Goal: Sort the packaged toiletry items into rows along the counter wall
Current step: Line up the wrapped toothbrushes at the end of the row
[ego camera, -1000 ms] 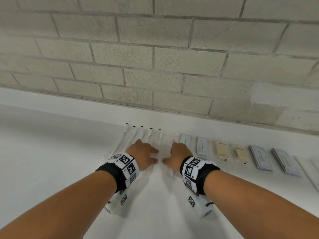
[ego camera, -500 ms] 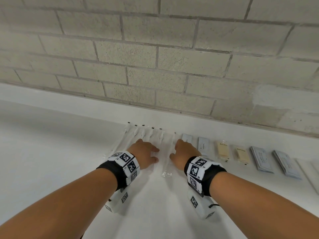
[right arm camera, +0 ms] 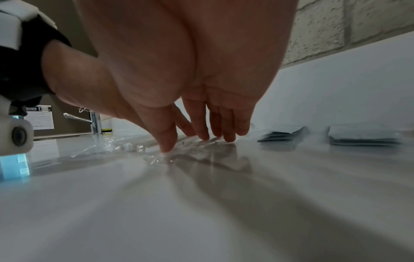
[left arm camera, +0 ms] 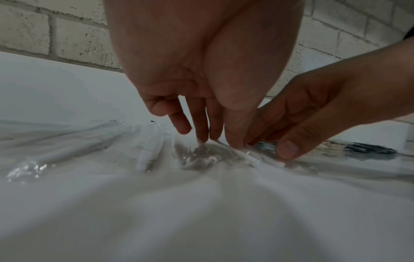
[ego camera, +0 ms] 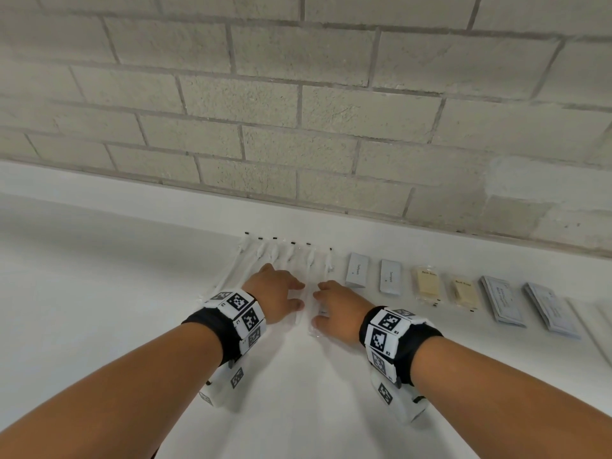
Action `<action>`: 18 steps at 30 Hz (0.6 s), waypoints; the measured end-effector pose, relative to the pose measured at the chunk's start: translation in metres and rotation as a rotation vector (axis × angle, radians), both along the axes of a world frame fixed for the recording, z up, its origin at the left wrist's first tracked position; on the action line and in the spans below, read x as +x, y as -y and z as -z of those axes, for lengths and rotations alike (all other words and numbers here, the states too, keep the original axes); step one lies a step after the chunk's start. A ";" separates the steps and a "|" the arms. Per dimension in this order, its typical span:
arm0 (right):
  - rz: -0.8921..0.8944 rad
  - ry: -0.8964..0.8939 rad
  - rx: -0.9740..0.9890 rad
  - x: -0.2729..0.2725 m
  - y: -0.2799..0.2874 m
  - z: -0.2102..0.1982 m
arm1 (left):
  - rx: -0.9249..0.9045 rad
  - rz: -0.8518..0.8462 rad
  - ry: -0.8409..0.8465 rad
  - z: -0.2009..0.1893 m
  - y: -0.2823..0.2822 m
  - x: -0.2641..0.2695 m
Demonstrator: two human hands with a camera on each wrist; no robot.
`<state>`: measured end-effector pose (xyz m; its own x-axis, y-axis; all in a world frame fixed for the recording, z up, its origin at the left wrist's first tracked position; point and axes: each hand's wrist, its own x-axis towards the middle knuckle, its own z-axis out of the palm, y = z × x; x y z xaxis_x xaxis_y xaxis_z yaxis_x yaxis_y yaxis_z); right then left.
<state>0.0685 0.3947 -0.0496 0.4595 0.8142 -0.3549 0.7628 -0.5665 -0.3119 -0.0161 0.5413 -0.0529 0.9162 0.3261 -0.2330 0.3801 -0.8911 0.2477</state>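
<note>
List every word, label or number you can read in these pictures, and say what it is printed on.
"R3" and "R2": right wristband, beside its black-and-white markers.
Left wristband: small letters by the markers, too small to read.
Two grey sachets: one printed word each, too blurred to read.
Two beige sachets: headings blurred.
Grey-blue packets: text illegible.
Wall notice in the right wrist view: lines too small.

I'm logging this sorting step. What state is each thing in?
Left hand: fingers straight, pressing wrapped toothbrushes.
Right hand: fingers straight, on the rightmost wrapped toothbrush.
Toothpaste boxes: flat, side by side.
Soap packets: flat, sealed.
Grey packets: flat, in line.
</note>
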 end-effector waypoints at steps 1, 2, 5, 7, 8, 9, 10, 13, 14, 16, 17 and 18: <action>0.000 -0.002 0.004 0.000 0.000 0.000 | 0.000 0.001 -0.005 0.000 0.000 0.000; 0.000 -0.003 0.009 0.000 0.001 0.000 | -0.001 0.001 -0.008 -0.001 -0.001 0.001; -0.002 -0.001 0.021 0.000 0.002 0.000 | -0.006 -0.004 -0.012 -0.001 -0.002 0.001; 0.001 -0.002 0.026 0.001 0.003 0.000 | -0.003 -0.009 -0.016 -0.002 -0.001 0.001; 0.002 -0.002 0.026 0.001 0.003 0.000 | -0.001 -0.011 -0.019 -0.003 -0.001 0.001; 0.003 -0.003 0.025 0.000 0.003 0.000 | 0.001 -0.012 -0.022 -0.003 -0.001 0.000; 0.005 -0.005 0.025 0.000 0.003 -0.001 | 0.002 -0.014 -0.023 -0.004 -0.001 0.000; 0.008 -0.008 0.017 0.000 0.003 -0.002 | 0.004 -0.018 -0.026 -0.005 -0.001 -0.002; 0.009 -0.007 0.014 0.000 0.003 -0.003 | 0.002 -0.019 -0.026 -0.005 -0.001 -0.003; 0.015 -0.010 0.008 0.000 0.003 -0.003 | -0.006 -0.024 -0.026 -0.006 -0.001 -0.003; 0.018 -0.010 0.005 0.000 0.002 -0.003 | -0.009 -0.026 -0.024 -0.006 -0.001 -0.003; 0.020 -0.007 0.004 0.000 0.002 -0.003 | -0.012 -0.026 -0.023 -0.006 -0.001 -0.003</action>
<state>0.0684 0.3926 -0.0462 0.4729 0.8064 -0.3551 0.7493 -0.5801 -0.3194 -0.0192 0.5418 -0.0469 0.9016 0.3471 -0.2580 0.4093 -0.8777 0.2494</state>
